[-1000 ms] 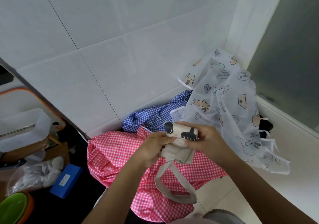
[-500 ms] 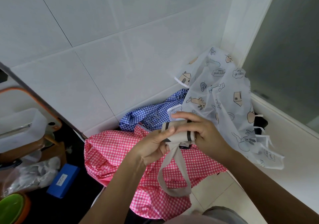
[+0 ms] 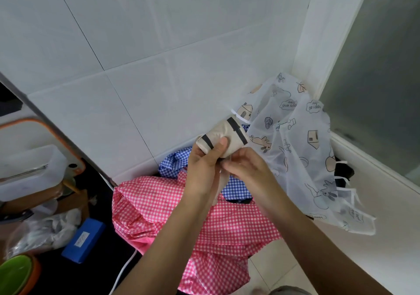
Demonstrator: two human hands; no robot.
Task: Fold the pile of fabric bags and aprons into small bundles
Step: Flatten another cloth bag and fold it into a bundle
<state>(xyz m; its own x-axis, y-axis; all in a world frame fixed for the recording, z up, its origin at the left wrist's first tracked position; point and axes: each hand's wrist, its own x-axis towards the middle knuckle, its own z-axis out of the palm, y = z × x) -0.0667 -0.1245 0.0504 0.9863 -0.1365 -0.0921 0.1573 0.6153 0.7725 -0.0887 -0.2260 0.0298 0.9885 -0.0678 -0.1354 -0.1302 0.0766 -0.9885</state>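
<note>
Left thumb [image 3: 221, 144]: is pressing on the front of the rolled cream bag [image 3: 227, 133], between its two black marks; the other fingers are curling behind the roll, clamped on it.
Right fingertips [image 3: 229, 163]: are pinching together on the strap [image 3: 218, 183] just under the roll; the rest of the strap is hanging loose between the wrists.
Where the bag is: it is being held up in the air in front of the tiled wall [image 3: 159, 90], above the blue check cloth [image 3: 238, 189] and the pink check apron [image 3: 163, 208], just beside the printed see-through apron [image 3: 300, 149].
Step in hand: probably securing the roll with its strap.
Doing it well: the thumb should be pinning the roll tight while the right hand is drawing the strap taut, or the roll may spring open.
Left hand [image 3: 204, 169]: is reaching up, palm turned toward the roll.
Right hand [image 3: 247, 169]: is sitting lower, knuckles up, touching the left hand.
Forearms: are converging from the lower edge over the pink apron.
</note>
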